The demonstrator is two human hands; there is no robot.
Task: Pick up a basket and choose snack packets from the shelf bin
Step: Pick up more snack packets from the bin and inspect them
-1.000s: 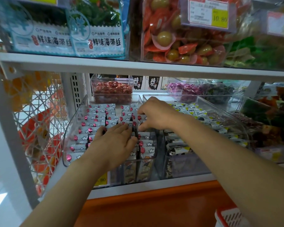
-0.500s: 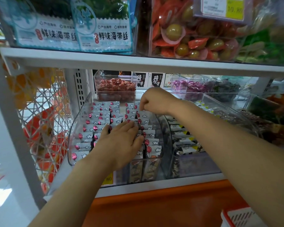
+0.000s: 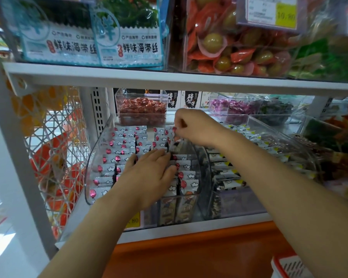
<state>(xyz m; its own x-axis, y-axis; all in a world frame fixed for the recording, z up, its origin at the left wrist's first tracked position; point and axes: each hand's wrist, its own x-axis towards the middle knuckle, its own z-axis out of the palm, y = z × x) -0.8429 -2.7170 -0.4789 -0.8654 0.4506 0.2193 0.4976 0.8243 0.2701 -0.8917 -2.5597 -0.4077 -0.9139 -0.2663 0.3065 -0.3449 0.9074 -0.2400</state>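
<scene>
You are standing at a shop shelf, both bare arms reaching into a clear plastic shelf bin (image 3: 100, 149) on the middle shelf, filled with rows of small white snack packets (image 3: 121, 151) printed with red balloons and clouds. Your left hand (image 3: 149, 177) lies flat, fingers together, palm down on the packets near the bin's middle, steadying the rows. Your right hand (image 3: 195, 127) is raised just above the far rows, its grip pressed together in a pinch on one packet (image 3: 176, 144), which hangs tilted below the fingertips, partly lifted out of its row. This looks like the choosing step, with a packet partly out. The basket (image 3: 289, 266), red-rimmed and white, shows only at the lower right corner, well below the shelf. The next move likely calls for lifting the packet clear of its neighbours and carrying it down to the basket without dropping it.
</scene>
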